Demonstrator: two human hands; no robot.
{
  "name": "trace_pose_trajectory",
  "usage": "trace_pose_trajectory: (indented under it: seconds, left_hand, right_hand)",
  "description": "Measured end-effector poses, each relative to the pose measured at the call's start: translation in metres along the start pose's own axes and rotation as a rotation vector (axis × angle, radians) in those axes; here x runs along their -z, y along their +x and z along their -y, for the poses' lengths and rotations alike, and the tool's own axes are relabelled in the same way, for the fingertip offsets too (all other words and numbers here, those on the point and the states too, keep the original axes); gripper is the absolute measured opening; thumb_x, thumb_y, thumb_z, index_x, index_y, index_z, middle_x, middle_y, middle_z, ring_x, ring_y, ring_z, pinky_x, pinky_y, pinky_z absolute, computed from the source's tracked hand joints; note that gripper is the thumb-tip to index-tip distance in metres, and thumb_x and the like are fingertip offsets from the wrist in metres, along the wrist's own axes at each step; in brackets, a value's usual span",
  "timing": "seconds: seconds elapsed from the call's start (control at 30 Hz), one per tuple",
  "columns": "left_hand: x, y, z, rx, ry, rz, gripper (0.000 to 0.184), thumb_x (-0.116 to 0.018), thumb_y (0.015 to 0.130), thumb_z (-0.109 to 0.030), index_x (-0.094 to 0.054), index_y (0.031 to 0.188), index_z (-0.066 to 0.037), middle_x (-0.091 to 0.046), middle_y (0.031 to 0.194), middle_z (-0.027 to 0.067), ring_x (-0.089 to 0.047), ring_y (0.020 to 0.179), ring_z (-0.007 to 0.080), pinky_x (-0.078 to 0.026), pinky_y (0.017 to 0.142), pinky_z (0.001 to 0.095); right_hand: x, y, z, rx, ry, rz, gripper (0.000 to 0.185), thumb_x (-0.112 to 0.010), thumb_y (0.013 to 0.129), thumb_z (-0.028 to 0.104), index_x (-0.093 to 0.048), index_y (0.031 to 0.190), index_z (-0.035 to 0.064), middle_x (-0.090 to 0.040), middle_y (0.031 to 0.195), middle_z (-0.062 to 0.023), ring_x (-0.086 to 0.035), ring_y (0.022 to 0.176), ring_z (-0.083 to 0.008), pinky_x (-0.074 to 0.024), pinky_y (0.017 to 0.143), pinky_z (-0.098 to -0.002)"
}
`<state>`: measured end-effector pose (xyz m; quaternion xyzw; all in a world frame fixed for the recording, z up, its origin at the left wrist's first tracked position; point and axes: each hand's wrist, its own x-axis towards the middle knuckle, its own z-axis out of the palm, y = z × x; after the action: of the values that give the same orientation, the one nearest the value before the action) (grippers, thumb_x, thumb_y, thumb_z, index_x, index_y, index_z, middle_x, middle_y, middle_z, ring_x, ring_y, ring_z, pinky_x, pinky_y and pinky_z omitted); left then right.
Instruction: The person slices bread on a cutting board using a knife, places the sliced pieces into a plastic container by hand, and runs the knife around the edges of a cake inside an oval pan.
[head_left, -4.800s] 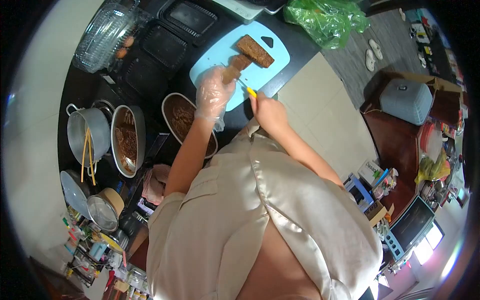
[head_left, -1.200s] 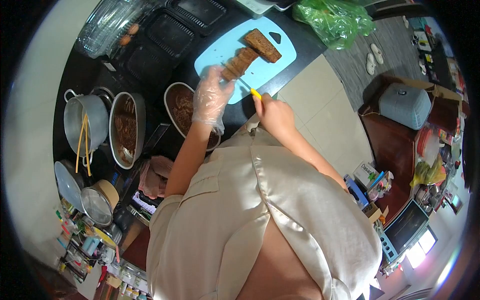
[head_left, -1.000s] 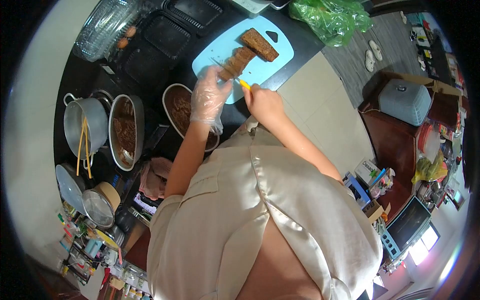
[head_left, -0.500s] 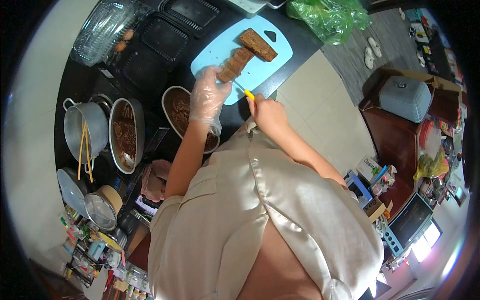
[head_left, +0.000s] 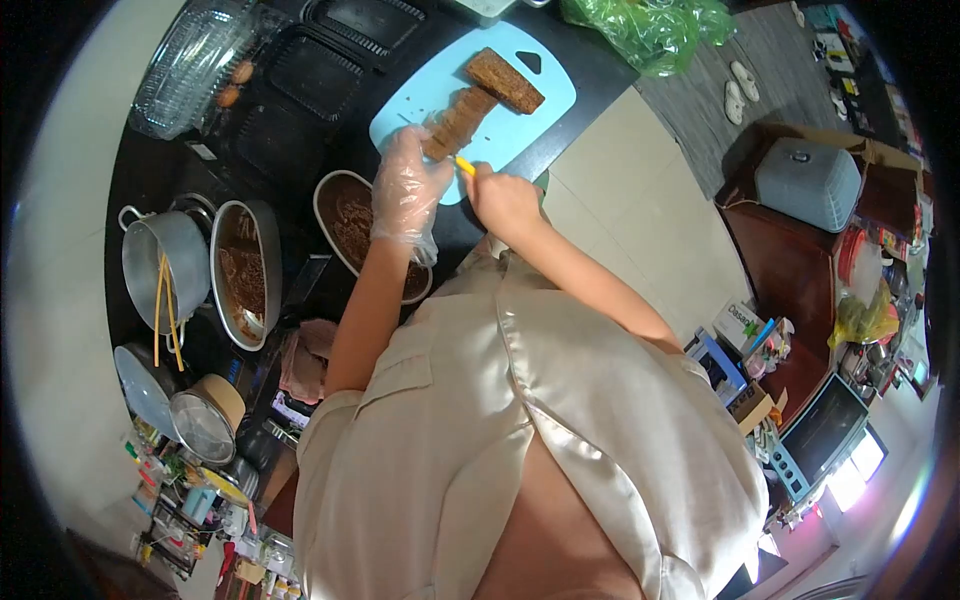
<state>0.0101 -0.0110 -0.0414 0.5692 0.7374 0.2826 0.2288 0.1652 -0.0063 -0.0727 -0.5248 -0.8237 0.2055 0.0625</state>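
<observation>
On the blue board (head_left: 515,130), your right hand (head_left: 503,203) grips 1 yellow-handled knife (head_left: 465,166); your gloved left hand (head_left: 408,185) steadies the sliced loaf (head_left: 458,124).

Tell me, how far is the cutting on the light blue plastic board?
Done: one brown loaf looks mostly sliced. In hand: its end at the gloved left hand, the right hand holding the yellow-handled knife. Remaining: the brown rectangular block looks uncut.

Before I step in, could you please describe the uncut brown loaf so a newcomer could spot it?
Find the light-blue cutting board on the black countertop. Beside its handle hole lies a brown, oblong loaf. It looks like one solid block, whereas the neighbouring row of brown slices is cut up, with the clear-gloved left hand at one end.
</observation>
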Motion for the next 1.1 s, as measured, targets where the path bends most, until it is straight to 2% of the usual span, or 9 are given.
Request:
trace_pose_trajectory:
  seconds: [0.27,0.43,0.57,0.63,0.77,0.83,0.87,0.93,1.1]
  left_hand:
    - [0.021,0.001,-0.019,0.238,0.129,0.171,0.046,-0.074,0.072,-0.02,-0.053,0.106,0.002,-0.061,0.105,0.0256,-0.06,0.099,0.0403,-0.047,0.087,0.0461]
    - [0.023,0.007,0.004,0.298,0.047,0.253,0.064,-0.072,0.075,-0.03,-0.047,0.125,0.001,-0.061,0.112,0.0277,-0.061,0.106,0.0393,-0.047,0.092,0.0427]
    - [0.031,0.02,-0.005,0.467,0.04,0.301,0.063,-0.067,0.08,-0.033,-0.047,0.131,-0.001,-0.063,0.113,0.0255,-0.062,0.108,0.0361,-0.047,0.094,0.0396]
    - [0.026,0.025,0.006,0.497,0.021,0.35,0.057,-0.068,0.083,-0.04,-0.053,0.13,-0.011,-0.063,0.119,0.0161,-0.061,0.11,0.0299,-0.046,0.095,0.0367]
    - [0.016,0.026,0.022,0.426,-0.072,0.314,0.045,-0.063,0.085,-0.03,-0.06,0.119,0.001,-0.065,0.114,0.0183,-0.065,0.1,0.0271,-0.048,0.09,0.0367]
    - [0.018,0.026,0.027,0.558,-0.507,0.273,0.038,-0.064,0.086,-0.025,-0.063,0.115,0.0,-0.066,0.108,0.0125,-0.063,0.098,0.0198,-0.048,0.088,0.0322]
    - [0.02,0.026,0.031,0.554,-0.511,0.272,0.038,-0.064,0.086,-0.025,-0.063,0.115,0.0,-0.066,0.108,0.0125,-0.063,0.098,0.0198,-0.048,0.088,0.0322]
    - [0.04,0.023,0.016,0.568,-0.842,0.204,0.035,-0.065,0.086,-0.02,-0.063,0.114,0.0,-0.065,0.106,0.0078,-0.059,0.098,0.0147,-0.046,0.088,0.0288]
    - [0.058,0.024,-0.004,0.598,-1.015,0.126,0.035,-0.063,0.089,-0.018,-0.059,0.118,0.0,-0.062,0.114,0.0078,-0.058,0.101,0.0148,-0.045,0.09,0.0285]
  right_hand:
    - [-0.001,-0.028,-0.023,-0.009,0.033,-0.012,0.033,-0.057,0.093,0.032,-0.058,0.079,0.0025,-0.057,0.055,-0.0183,-0.058,0.044,-0.0363,-0.048,0.043,-0.0457]
    - [0.004,-0.041,-0.04,-0.006,0.032,0.02,0.035,-0.054,0.095,0.034,-0.055,0.08,0.0021,-0.058,0.053,-0.017,-0.059,0.046,-0.036,-0.0476,0.045,-0.047]
    - [0.02,-0.049,-0.046,-0.063,0.102,0.145,0.033,-0.053,0.096,0.033,-0.057,0.086,0.0023,-0.058,0.056,-0.018,-0.061,0.053,-0.0372,-0.0478,0.05,-0.0474]
    - [0.028,-0.043,-0.043,-0.053,0.154,0.147,0.033,-0.052,0.096,0.034,-0.057,0.086,0.0026,-0.059,0.057,-0.0181,-0.061,0.056,-0.0376,-0.0476,0.052,-0.0468]
    - [0.041,-0.034,-0.038,-0.051,0.304,0.103,0.035,-0.052,0.096,0.036,-0.06,0.084,0.0036,-0.06,0.06,-0.0185,-0.06,0.058,-0.0385,-0.0467,0.054,-0.0474]
    - [0.042,-0.034,-0.046,-0.078,0.379,0.059,0.037,-0.052,0.096,0.037,-0.061,0.083,0.0034,-0.058,0.059,-0.0195,-0.058,0.055,-0.0374,-0.0459,0.054,-0.047]
    - [0.044,-0.035,-0.049,-0.077,0.374,0.056,0.037,-0.052,0.096,0.037,-0.061,0.083,0.0034,-0.058,0.059,-0.0195,-0.058,0.055,-0.0374,-0.0459,0.054,-0.047]
    - [0.048,-0.036,-0.055,-0.226,0.522,0.061,0.039,-0.052,0.097,0.037,-0.06,0.08,0.0027,-0.056,0.057,-0.0183,-0.056,0.053,-0.0366,-0.0437,0.052,-0.0445]
    - [0.073,-0.032,-0.047,-0.016,0.447,0.092,0.035,-0.055,0.095,0.035,-0.059,0.08,0.0045,-0.055,0.057,-0.0189,-0.057,0.053,-0.0387,-0.0435,0.051,-0.046]
